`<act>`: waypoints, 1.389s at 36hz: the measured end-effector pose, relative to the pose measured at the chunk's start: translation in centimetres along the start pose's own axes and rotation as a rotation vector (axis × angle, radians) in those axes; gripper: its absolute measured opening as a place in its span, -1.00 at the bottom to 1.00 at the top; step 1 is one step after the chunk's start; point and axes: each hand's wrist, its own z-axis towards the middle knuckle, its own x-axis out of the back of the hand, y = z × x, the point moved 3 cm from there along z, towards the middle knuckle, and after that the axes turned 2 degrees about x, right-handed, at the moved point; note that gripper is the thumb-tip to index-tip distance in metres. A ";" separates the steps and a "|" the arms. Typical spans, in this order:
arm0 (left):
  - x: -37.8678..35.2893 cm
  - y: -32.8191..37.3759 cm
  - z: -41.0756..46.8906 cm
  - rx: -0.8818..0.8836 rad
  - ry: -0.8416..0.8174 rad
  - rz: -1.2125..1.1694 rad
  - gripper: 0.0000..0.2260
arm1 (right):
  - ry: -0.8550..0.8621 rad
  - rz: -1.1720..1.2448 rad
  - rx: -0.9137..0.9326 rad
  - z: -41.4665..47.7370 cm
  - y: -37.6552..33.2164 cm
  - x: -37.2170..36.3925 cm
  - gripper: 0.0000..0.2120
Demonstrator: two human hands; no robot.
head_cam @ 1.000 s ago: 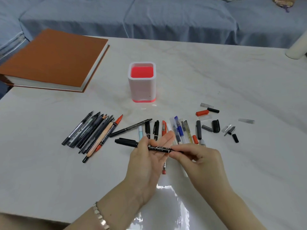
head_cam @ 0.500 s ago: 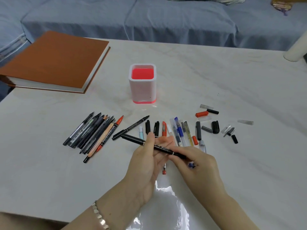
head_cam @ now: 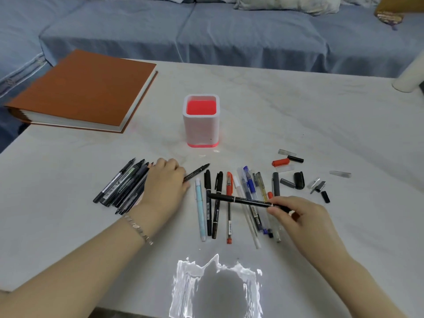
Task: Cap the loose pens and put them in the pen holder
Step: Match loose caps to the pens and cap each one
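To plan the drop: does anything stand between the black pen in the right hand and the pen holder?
Nothing visible does. The black pen in the right hand has only loose pens lying flat below its path to the pen holder; the left hand is aside.

Left hand (head_cam: 165, 183): palm down, back toward the camera, fingers bent at the knuckles over a bundle of pens (head_cam: 121, 187); whether it grips any cannot be told. Its bare forearm enters from the lower left, a bracelet (head_cam: 137, 228) at the wrist. Right hand (head_cam: 302, 222): thumb and curled fingers pinch one end of a black pen (head_cam: 241, 199). Its forearm enters from the lower right. The hands are well apart.
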 end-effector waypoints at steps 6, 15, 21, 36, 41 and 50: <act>0.1 0.0 0.2 0.048 0.035 0.077 -0.86 | -0.046 -0.007 -0.012 -0.4 0.4 0.5 -0.89; 4.4 4.9 -4.7 -0.029 -0.428 -0.886 -0.69 | -0.292 0.081 0.083 0.6 -2.4 -0.2 -0.79; 4.2 5.2 -6.5 0.138 -0.743 -1.220 -0.73 | -0.299 0.300 -0.082 1.4 -3.0 -0.6 -0.81; 2.7 5.3 -7.0 0.138 -0.382 -1.133 -0.85 | -0.173 0.471 -0.211 1.2 -1.9 0.3 -0.71; 2.8 5.5 -6.9 0.081 -0.304 -1.076 -0.76 | -0.138 0.503 -0.212 1.1 -2.2 0.4 -0.79; 3.5 6.1 -7.3 -0.007 -0.319 -0.956 -0.87 | -0.165 0.627 -0.285 0.7 -1.7 0.5 -0.81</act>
